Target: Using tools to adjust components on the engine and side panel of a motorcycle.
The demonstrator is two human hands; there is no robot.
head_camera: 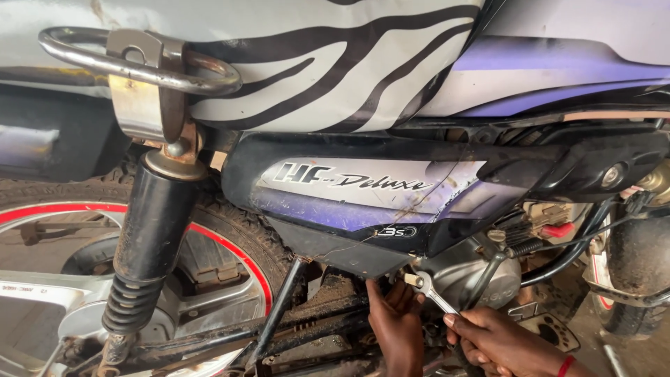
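Note:
My right hand [497, 340], with a red band at the wrist, grips the handle of a small silver spanner [434, 293]. The spanner's open head points up and left, under the lower edge of a motorcycle's black and purple side panel [363, 195]. My left hand [394, 324] reaches up beside it, fingers extended and touching the dark frame right by the spanner's head. What the spanner's jaw sits on is hidden by the fingers and shadow. A grey engine casing [466, 278] lies just behind the tool.
The motorcycle fills the view: a zebra-striped seat cover [328, 63], a chrome grab rail [132, 66], a black rear shock absorber [150, 237] and a rear wheel with a red rim stripe [237, 241]. Cables and hoses [579, 241] hang at the right.

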